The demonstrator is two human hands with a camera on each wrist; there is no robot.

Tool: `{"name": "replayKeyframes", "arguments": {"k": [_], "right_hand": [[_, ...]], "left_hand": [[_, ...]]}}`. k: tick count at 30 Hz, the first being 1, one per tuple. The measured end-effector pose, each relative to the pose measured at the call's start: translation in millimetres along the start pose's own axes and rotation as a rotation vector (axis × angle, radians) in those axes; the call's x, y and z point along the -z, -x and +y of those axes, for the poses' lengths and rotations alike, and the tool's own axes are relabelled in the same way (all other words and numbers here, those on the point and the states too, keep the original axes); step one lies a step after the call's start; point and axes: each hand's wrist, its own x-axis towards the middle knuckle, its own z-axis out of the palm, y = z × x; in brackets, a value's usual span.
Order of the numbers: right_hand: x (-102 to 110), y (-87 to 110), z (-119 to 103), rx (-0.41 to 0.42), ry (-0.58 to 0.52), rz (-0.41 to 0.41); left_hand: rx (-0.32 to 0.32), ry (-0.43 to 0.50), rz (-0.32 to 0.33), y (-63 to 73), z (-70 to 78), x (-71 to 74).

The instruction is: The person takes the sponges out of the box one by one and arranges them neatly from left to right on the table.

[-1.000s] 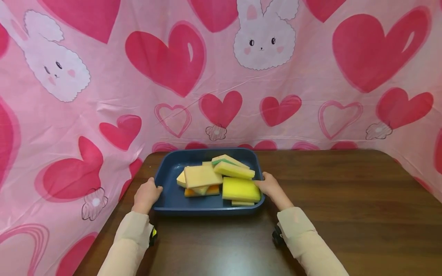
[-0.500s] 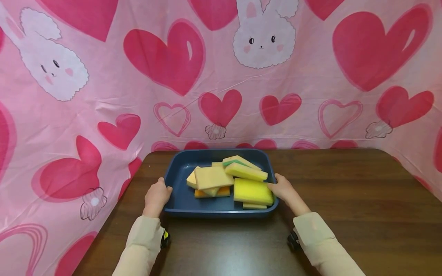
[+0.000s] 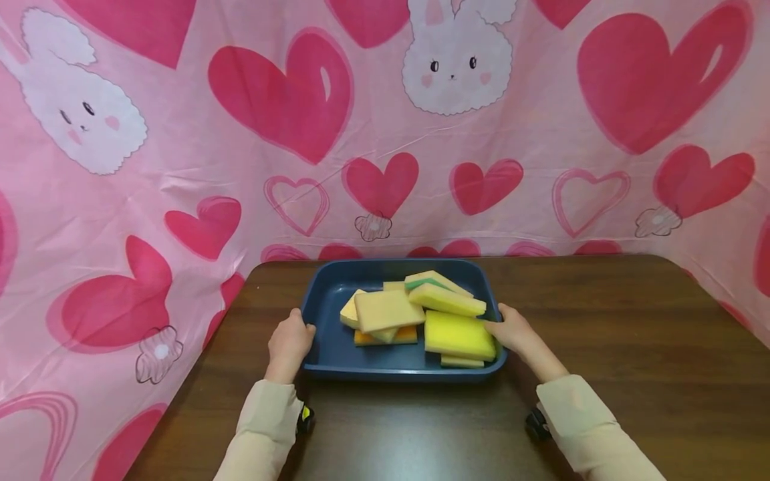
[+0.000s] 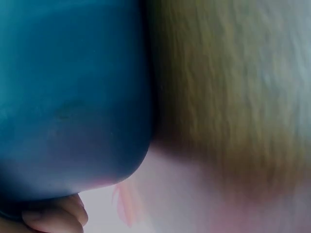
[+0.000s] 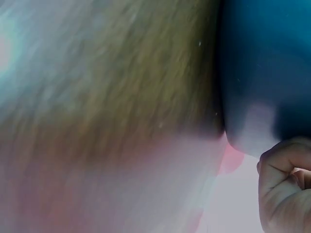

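Note:
A dark blue rectangular tray [image 3: 337, 361] with raised walls sits on the table between both hands. My left hand [image 3: 290, 342] grips its left rim, thumb over the edge; curled fingers [image 4: 56, 216] show under the rim in the left wrist view. On the opposite side my right hand [image 3: 514, 331] holds the right rim, its thumb beside a bright yellow sponge [image 3: 458, 334]. Several sponges lie heaped in the tray: a pale tan slab [image 3: 390, 310] over an orange one [image 3: 406, 335], a long yellow piece [image 3: 448, 300], and a tan one with a green layer [image 3: 439, 280].
The brown wooden table [image 3: 631, 334] stretches farther to the right than to the left of the tray. A pink curtain [image 3: 385, 133] with hearts and rabbits hangs directly behind the table's back edge and along the left side.
Both hands have slid the tray to the right along the back of the table, and the sponges have travelled with it. The grip on both rims is the same.

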Motion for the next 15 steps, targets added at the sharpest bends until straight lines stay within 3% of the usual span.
{"name": "replayKeyframes", "arguments": {"k": [15], "right_hand": [[24,11.1,21,-0.003,0.024,0.002]], "left_hand": [[0.001,0.007,0.004,9.5,26.8,-14.4]]}}
